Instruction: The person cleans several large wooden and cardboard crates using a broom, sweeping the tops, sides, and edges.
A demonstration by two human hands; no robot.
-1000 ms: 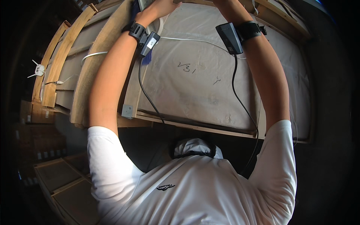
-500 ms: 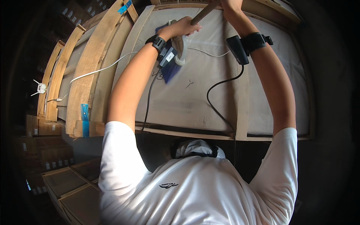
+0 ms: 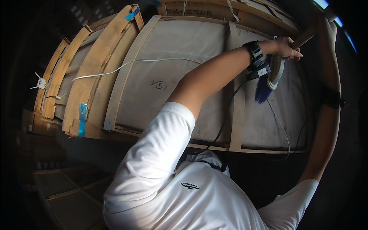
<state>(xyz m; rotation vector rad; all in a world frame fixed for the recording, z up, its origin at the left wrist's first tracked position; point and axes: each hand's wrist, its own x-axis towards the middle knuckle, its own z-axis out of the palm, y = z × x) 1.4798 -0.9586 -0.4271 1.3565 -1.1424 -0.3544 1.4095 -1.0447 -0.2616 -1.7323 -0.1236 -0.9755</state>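
I hold a broom with both hands at the right side of the view. Its handle (image 3: 304,39) slants up to the right, and its pale head with blue bristles (image 3: 262,90) hangs over the right part of the covered crate (image 3: 184,42). My left hand (image 3: 285,48) is closed round the lower handle, just above the head. Higher up, my right hand (image 3: 324,28) grips the handle near its far end, in shadow. Whether the bristles touch the cover I cannot tell.
A white cable (image 3: 153,60) runs across the crate. Its wooden slats (image 3: 237,115) stand as raised edges. More wooden crating with blue tape (image 3: 82,119) lies at the left, beside a white plug-like device (image 3: 41,82). Another framed crate (image 3: 63,197) is at lower left.
Both hands have swung the broom from the crate's middle toward its right side. My left arm now reaches across the crate, and the view has shifted slightly.
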